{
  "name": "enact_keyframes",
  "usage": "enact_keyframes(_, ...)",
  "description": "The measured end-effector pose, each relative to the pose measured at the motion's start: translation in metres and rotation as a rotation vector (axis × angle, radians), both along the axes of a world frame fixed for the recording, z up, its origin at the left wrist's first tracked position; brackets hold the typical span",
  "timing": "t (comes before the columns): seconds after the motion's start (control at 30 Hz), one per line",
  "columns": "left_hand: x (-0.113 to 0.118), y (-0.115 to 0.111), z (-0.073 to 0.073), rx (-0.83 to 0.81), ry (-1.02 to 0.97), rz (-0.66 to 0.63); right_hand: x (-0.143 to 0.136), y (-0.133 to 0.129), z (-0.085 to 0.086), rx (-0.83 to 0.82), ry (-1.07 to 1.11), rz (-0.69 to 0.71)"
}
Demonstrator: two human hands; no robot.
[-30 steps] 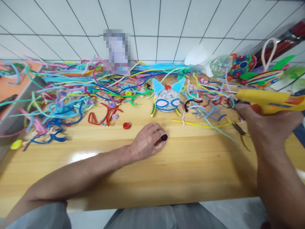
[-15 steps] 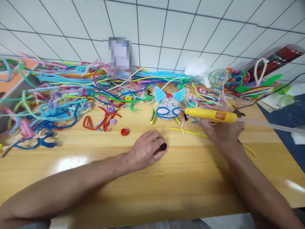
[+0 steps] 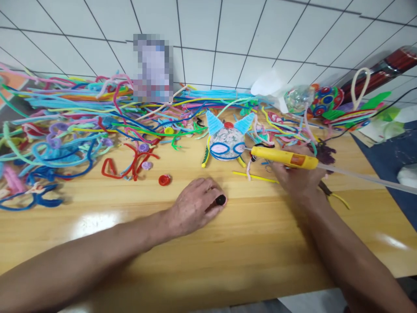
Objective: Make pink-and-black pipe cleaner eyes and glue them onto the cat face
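My left hand [image 3: 195, 206] is closed on a small round black piece [image 3: 220, 199], just above the wooden table. In my right hand [image 3: 298, 176] is a yellow glue gun [image 3: 283, 157] with a clear glue stick out of its back. Its tip points left and is at or very near the right eye of a round figure [image 3: 227, 141]. The figure has blue pointed ears, blue-ringed pink eyes, a red piece on top and yellow-green limbs. A yellow pipe cleaner [image 3: 254, 176] lies in front of it.
Many coloured pipe cleaners [image 3: 74, 102] lie along the white tiled wall. A red coil [image 3: 164, 179] is left of my left hand. Decorated balls [image 3: 326, 101] and a dark red cylinder [image 3: 384, 71] stand at the back right.
The view has shifted slightly, so most things appear a little further left and higher. Both hands keep their holds, and the glue gun's tip stays by the figure's right eye.
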State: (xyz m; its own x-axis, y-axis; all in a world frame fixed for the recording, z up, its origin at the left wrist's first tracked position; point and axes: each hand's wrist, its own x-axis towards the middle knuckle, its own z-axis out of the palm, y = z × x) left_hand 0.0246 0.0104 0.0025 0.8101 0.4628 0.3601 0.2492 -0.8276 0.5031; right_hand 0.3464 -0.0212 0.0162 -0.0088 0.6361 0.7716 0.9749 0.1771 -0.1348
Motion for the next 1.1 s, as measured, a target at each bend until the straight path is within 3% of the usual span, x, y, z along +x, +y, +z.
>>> enact_keyframes(0.43,-0.001,0.001,0.0,-0.002,-0.004,-0.007,0.007,0.0,-0.012,-0.107,-0.005,-0.088)
enact_keyframes(0.67,-0.001,0.001,0.0,-0.011,-0.002,-0.007,0.002,0.0,-0.008,-0.09,0.026,-0.064)
enact_keyframes(0.97,-0.001,0.001,-0.001,-0.011,0.013,-0.005,-0.001,0.0,-0.006,-0.118,-0.032,-0.168)
enact_keyframes(1.1,-0.001,0.001,-0.001,-0.004,0.002,-0.005,-0.002,-0.001,-0.004,-0.124,-0.032,-0.145)
